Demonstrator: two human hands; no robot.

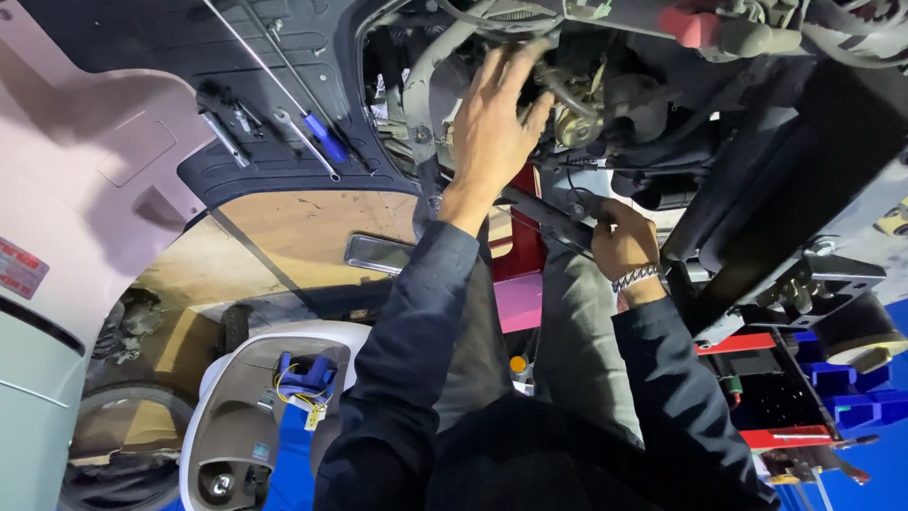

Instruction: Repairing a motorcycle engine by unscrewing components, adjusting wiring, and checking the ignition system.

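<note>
the lifted vehicle's underside (757, 180) filled the view. a black panel (284, 104) held long rods, a wrench and a blue-handled screwdriver (324, 139). the left hand (497, 123) reached open-fingered into the engine parts (577, 109); the right hand (622, 241) gripped a dark bar (553, 220).
</note>
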